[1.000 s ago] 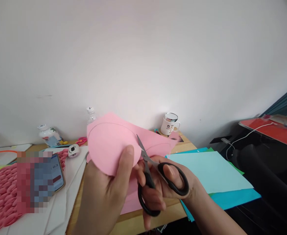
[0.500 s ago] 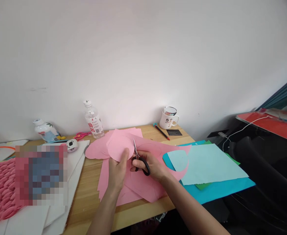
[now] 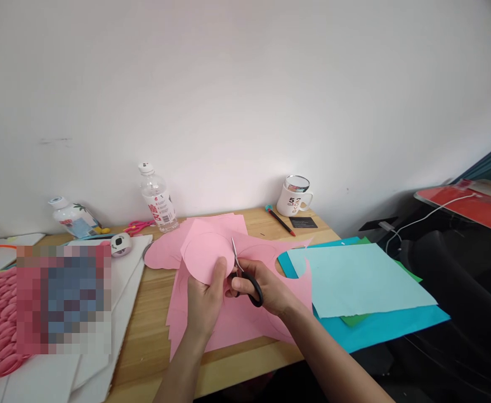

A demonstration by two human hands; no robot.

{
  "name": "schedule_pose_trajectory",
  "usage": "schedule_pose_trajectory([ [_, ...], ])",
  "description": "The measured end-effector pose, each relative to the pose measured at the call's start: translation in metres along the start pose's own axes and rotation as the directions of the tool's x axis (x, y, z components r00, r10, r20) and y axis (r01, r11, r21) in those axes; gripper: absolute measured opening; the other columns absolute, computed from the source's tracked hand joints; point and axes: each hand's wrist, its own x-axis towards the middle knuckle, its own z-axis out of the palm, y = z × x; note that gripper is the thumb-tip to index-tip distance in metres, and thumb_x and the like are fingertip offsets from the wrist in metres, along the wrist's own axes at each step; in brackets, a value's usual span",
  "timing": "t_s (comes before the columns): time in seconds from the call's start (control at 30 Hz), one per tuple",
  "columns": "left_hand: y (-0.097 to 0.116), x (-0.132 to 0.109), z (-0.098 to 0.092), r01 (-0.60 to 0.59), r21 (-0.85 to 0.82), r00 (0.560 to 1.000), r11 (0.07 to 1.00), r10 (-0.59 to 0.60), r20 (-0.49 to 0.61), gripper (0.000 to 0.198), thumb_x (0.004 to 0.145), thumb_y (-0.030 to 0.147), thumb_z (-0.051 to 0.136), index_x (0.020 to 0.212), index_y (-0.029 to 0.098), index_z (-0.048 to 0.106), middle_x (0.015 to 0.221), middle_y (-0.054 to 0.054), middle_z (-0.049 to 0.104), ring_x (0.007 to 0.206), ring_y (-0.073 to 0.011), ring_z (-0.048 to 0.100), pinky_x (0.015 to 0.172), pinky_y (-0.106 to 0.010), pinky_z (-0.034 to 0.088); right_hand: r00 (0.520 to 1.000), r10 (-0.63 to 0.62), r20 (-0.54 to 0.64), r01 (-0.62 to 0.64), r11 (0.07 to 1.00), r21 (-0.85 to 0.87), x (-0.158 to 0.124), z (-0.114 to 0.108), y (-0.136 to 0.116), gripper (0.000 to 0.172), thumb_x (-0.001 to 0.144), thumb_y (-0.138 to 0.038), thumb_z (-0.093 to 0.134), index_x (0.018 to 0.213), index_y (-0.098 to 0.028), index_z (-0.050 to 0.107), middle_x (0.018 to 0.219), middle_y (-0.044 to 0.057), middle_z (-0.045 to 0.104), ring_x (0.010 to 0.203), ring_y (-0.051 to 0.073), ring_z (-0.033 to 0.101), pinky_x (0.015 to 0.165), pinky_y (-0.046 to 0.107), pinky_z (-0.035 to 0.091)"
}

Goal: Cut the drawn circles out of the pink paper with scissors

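Note:
My left hand (image 3: 207, 296) pinches a pink paper circle (image 3: 206, 254), its thumb pressed on the front of the paper. In my right hand (image 3: 262, 285) is a pair of scissors (image 3: 251, 288) with black handles. Their blades point up and away, along the right edge of the circle. Beneath both hands spread several pink paper sheets (image 3: 224, 330), some with drawn circular outlines and a curved cut-out on the right side. Part of the lower blade and the fingers behind the circle are hidden.
Blue paper (image 3: 354, 338) and a pale blue sheet (image 3: 363, 280) lie to the right. Along the wall stand a plastic bottle (image 3: 159, 204) and a white mug (image 3: 291, 200), with a pencil (image 3: 282, 221) beside it. White boards (image 3: 123, 280) lie on the left.
The circle has turned slightly and shows more fully in my left hand. The scissors and right hand sit a little further right in view. The pink sheet on the right has shifted.

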Motion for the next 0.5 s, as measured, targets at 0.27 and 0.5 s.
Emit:
schedule_pose_trajectory([
  [0.27,-0.0038,0.0002,0.0001,-0.041,0.071,0.999,0.997,0.043,-0.028,0.027,0.075,0.037,0.058,0.071,0.014,0.071,0.061,-0.004,0.069,0.068,-0.0199,0.067,0.053,-0.024,0.052,1.000,0.002,-0.012,-0.002,1.000,0.004,0.0004,-0.0007,0.0008,0.035,0.066,-0.043,0.072,0.076,-0.015,0.053,0.069,0.000,0.049,0.067,0.014,0.048,0.069,0.030,0.038],
  [0.5,-0.0065,0.0007,0.0022,-0.085,0.096,0.995,0.992,0.090,-0.040,0.024,0.075,0.034,0.058,0.070,0.015,0.072,0.064,-0.005,0.070,0.081,-0.0223,0.067,0.062,-0.025,0.054,1.000,-0.015,-0.011,0.015,1.000,0.025,0.0008,-0.0008,0.0007,0.036,0.063,-0.043,0.074,0.074,-0.016,0.053,0.071,-0.001,0.046,0.066,0.012,0.043,0.068,0.028,0.038],
])
